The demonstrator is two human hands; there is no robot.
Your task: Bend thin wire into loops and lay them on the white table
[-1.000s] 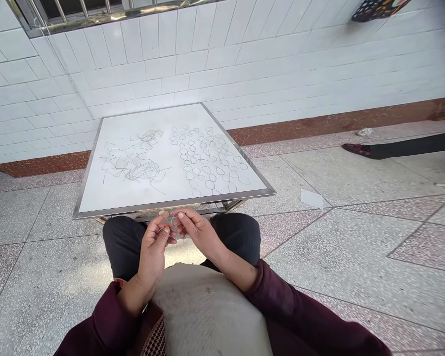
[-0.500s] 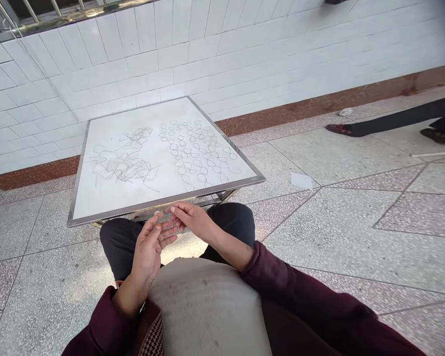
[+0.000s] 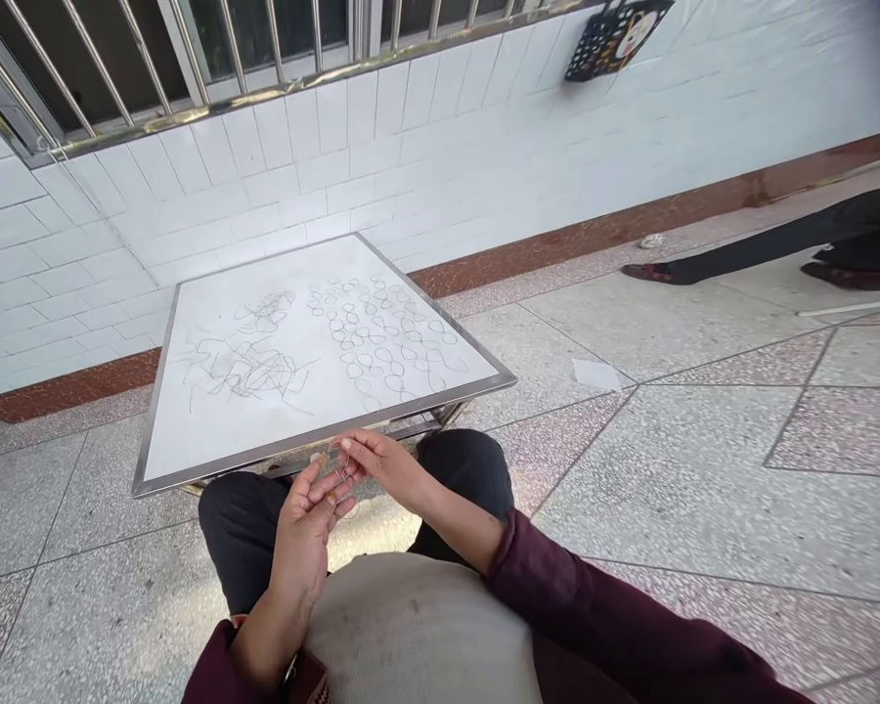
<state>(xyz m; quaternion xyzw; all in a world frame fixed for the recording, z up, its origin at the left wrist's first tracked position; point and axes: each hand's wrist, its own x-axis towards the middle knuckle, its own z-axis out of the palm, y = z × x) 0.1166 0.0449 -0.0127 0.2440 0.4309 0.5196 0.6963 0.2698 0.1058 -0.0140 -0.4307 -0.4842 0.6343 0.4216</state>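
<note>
Over my lap, just off the near edge of the white table [image 3: 212, 445], my hands meet at a thin wire [image 3: 330, 450] bent into a loop. My right hand [image 3: 387, 469] pinches it between thumb and forefinger. Palm up, my left hand [image 3: 308, 528] holds the lower part with its thumb and half-curled fingers. Part of the wire is hidden among the fingers. Many wires twisted into rounded loops [image 3: 392, 370] lie in rows on the table's right half. A tangle of loose wire pieces [image 3: 253, 370] covers the left side, with a smaller heap [image 3: 268, 309] behind it.
A tiled wall [image 3: 279, 186] with a barred window [image 3: 220, 49] stands behind the table. From it hangs a dark patterned bag [image 3: 616, 39]. A white sheet [image 3: 595, 374] lies on the floor to the right. Farther right are another person's legs [image 3: 770, 240].
The camera view has tipped upward, so more of the window and the hanging bag shows. Both hands stay together on the wire, and its loop shows more clearly between the fingers.
</note>
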